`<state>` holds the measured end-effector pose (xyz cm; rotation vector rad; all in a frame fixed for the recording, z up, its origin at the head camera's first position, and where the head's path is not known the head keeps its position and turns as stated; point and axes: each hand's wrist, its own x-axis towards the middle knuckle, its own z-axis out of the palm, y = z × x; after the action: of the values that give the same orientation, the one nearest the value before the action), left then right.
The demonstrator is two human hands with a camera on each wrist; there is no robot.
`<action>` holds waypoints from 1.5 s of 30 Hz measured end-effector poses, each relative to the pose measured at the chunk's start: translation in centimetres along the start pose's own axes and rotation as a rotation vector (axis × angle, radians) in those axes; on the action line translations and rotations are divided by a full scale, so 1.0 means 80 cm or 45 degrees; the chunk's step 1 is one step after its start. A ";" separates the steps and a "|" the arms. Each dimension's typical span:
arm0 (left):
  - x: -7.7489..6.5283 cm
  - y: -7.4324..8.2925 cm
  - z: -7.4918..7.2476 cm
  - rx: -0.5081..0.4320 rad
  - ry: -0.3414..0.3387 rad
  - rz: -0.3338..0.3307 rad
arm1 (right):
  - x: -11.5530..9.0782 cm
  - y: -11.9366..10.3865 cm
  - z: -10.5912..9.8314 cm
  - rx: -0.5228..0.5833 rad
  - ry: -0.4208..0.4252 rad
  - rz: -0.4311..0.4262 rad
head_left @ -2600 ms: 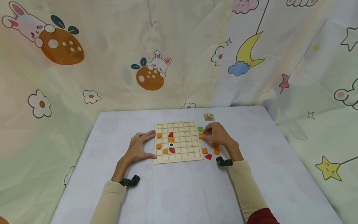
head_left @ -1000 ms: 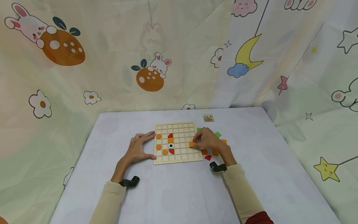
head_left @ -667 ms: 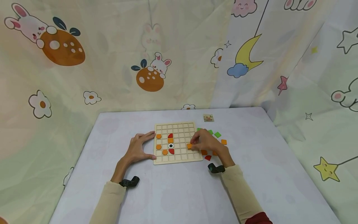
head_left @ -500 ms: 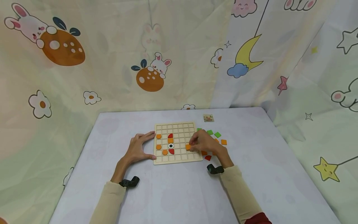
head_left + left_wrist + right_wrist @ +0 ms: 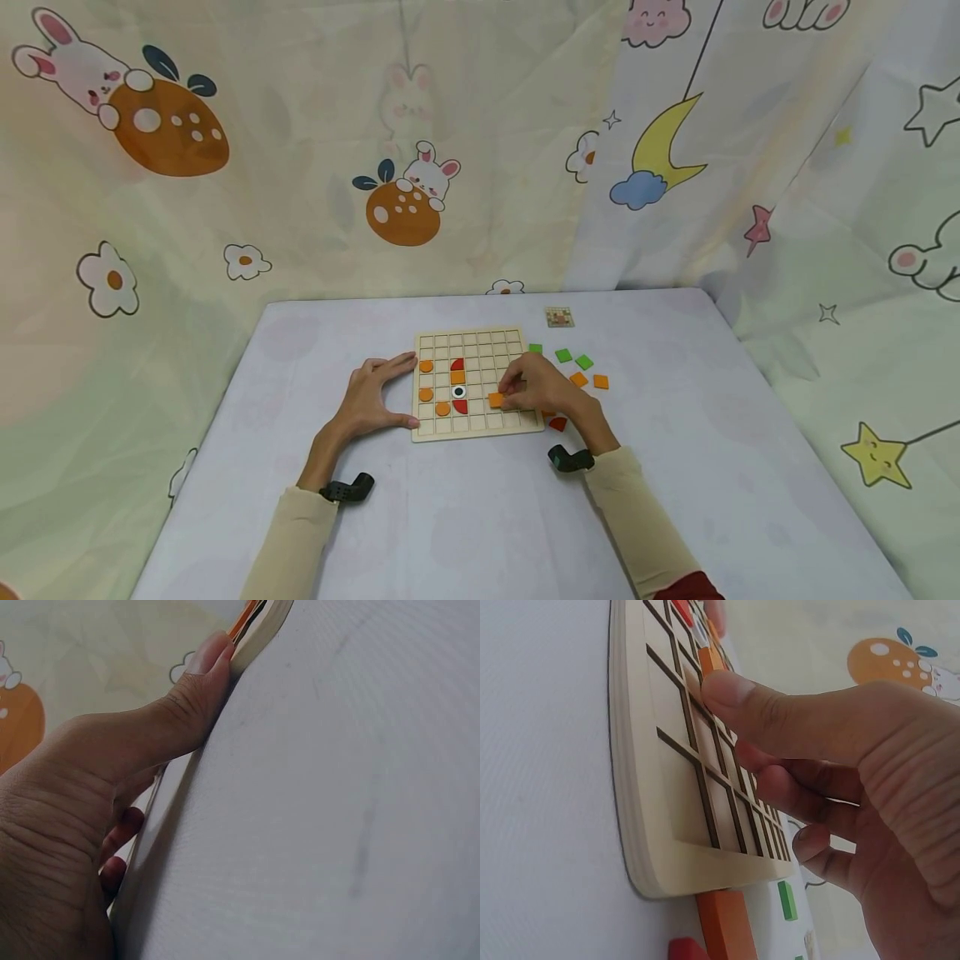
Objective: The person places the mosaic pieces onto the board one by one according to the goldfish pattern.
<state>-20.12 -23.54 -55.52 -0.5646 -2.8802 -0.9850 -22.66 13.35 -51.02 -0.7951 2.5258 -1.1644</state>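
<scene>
A wooden grid board [image 5: 480, 425] lies on the white table. My left hand [image 5: 369, 398] is at its left edge, thumb and fingertips spread apart and touching the rim; the left wrist view shows the thumb [image 5: 199, 682] against the board's side. Between thumb and fingertips, my right hand [image 5: 542, 385] pinches an orange square tile [image 5: 495, 401] over the board's lower right cells. Set in the left half are several orange discs [image 5: 442, 408], two red quarter-round tiles [image 5: 460, 407], an orange square [image 5: 457, 377] and a white tile with a black eye-like mark [image 5: 458, 392].
Right of the board lie green square tiles [image 5: 563, 356], orange squares [image 5: 601, 382] and a red quarter-round tile [image 5: 558, 424], some partly hidden by my right hand. Behind them is a small patterned card [image 5: 559, 317]. A printed curtain [image 5: 300, 167] hangs beyond the table.
My right hand picked up an orange square from beside the board and has carried it leftward and nearer to me, over the grid. My left hand has stayed at the rim.
</scene>
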 end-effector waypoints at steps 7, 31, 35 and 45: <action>0.000 -0.001 0.001 0.011 0.000 -0.001 | 0.002 -0.005 0.004 0.018 -0.010 -0.014; 0.001 -0.002 0.000 0.011 -0.008 -0.002 | 0.010 -0.008 0.015 -0.063 -0.032 -0.102; 0.000 -0.003 0.001 0.013 -0.006 -0.005 | 0.012 -0.009 0.017 -0.074 -0.032 -0.124; 0.002 -0.005 0.001 0.013 -0.008 0.007 | 0.017 -0.015 0.022 -0.071 -0.036 -0.101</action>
<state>-20.37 -23.73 -55.79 -0.5754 -2.8856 -0.9688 -22.60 10.84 -51.27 -0.9267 2.5344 -1.1028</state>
